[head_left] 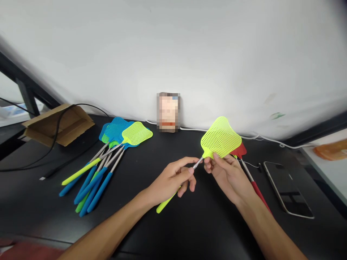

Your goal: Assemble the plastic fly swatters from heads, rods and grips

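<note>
A yellow-green fly swatter point(221, 139) is held tilted above the black table, its perforated head up and to the right. My left hand point(176, 177) pinches its metal shaft between thumb and fingers, and the yellow-green handle sticks out below that hand. At the lower edge of the head, my right hand point(226, 173) grips it between thumb and fingers. Behind my right hand lies a red fly swatter point(252, 177), partly hidden by the hand and the yellow-green head. To the left, a pile of several blue, green and yellow-green fly swatters point(104, 160) rests on the table.
An open cardboard box point(59, 124) lies at the back left beside a black cable point(56, 133). A phone point(288, 189) lies flat on the right. A blurred-out upright object point(168, 112) leans against the white wall point(173, 47), where a white cable point(191, 129) runs along the table point(130, 227).
</note>
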`<state>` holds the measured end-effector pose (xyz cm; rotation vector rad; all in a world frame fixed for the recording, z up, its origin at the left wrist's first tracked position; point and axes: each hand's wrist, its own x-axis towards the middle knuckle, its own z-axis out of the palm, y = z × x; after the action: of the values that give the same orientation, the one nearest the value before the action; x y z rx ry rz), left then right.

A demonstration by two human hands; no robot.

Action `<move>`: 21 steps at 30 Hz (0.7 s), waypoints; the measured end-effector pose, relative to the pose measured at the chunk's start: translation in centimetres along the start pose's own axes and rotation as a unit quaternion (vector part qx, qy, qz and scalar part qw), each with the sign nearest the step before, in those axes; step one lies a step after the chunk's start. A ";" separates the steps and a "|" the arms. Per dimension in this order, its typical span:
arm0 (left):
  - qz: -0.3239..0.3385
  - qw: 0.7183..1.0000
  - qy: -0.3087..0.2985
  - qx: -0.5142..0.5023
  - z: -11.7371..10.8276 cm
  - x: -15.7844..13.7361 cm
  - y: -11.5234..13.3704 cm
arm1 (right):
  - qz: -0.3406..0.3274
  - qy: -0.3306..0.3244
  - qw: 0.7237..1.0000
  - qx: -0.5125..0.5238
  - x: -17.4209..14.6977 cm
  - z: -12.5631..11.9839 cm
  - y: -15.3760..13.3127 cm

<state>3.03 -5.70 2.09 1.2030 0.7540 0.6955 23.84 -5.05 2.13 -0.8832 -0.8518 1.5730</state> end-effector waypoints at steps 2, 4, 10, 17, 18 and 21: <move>0.000 1.000 -0.001 0.002 0.0 0.0 0.0 | 0.001 0.000 1.000 0.001 0.0 0.0 0.0; 0.000 1.000 -0.002 0.005 0.0 0.0 0.0 | 0.004 0.002 1.000 0.002 0.0 -0.1 0.0; -0.001 1.000 -0.002 0.010 0.0 0.0 0.0 | 0.008 -0.003 1.000 -0.002 -0.1 -0.1 0.0; 0.003 1.000 0.006 0.013 0.0 -0.1 0.1 | 0.001 -0.006 1.000 -0.022 -0.2 0.1 0.0; 0.006 1.000 0.009 0.013 0.0 -0.1 0.1 | 0.000 -0.008 1.000 -0.026 -0.2 0.1 0.0; 0.013 1.000 0.012 0.014 0.2 -0.2 0.2 | -0.004 -0.008 0.999 -0.036 -0.3 0.3 0.2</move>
<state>3.06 -5.88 2.29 1.2343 0.7719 0.7230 23.52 -5.42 2.17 -0.9189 -0.9282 1.5535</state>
